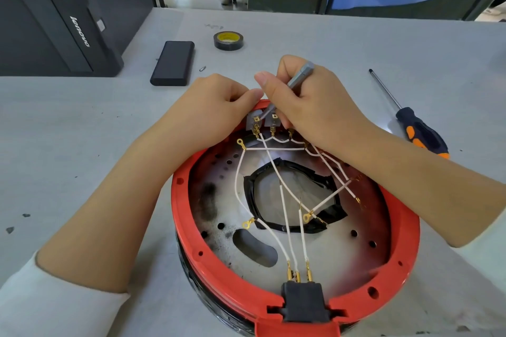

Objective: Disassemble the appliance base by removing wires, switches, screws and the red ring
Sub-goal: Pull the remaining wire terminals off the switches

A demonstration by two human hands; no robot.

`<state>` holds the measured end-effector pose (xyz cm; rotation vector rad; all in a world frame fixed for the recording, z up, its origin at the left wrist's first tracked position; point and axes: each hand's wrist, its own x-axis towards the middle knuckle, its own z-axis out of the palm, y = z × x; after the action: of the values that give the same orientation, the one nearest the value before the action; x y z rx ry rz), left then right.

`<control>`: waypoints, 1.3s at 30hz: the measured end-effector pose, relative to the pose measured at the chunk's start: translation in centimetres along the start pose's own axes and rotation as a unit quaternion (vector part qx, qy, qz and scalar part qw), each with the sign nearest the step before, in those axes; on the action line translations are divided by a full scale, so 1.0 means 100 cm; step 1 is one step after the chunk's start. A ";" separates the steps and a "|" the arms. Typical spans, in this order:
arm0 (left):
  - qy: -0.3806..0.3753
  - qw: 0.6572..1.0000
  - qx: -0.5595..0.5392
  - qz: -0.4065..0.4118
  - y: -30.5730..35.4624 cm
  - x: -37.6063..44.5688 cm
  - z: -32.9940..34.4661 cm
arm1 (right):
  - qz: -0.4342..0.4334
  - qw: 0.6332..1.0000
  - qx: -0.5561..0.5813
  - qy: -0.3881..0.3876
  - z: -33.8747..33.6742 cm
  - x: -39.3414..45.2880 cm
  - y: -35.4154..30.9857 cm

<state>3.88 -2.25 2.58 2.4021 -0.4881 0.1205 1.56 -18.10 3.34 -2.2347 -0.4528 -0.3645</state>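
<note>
The appliance base lies upside down on the table, its red ring around a scorched metal plate. White wires with gold terminals cross the plate and run to a black socket at the near rim. Two grey switches sit at the far rim. My right hand holds a thin grey tool, whose tip touches a terminal on the left switch. My left hand pinches the far rim beside that switch.
An orange-and-black screwdriver lies to the right. A roll of black tape, a black power bank and a small loose screw lie beyond the base. A black computer case stands at the far left.
</note>
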 end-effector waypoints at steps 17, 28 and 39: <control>-0.001 1.000 -0.001 -0.005 -0.001 0.000 -0.001 | 0.025 0.998 0.055 0.003 -0.003 0.002 -0.004; -0.003 1.000 0.002 -0.008 -0.002 0.001 0.000 | 0.043 0.995 0.080 -0.045 -0.003 0.000 0.000; -0.005 1.000 0.009 -0.007 -0.001 0.001 0.000 | 0.053 0.994 0.091 -0.024 -0.005 0.001 0.000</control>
<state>3.99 -2.22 2.51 2.4247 -0.4779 0.1073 1.62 -18.41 3.73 -2.0831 -0.3742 -0.2053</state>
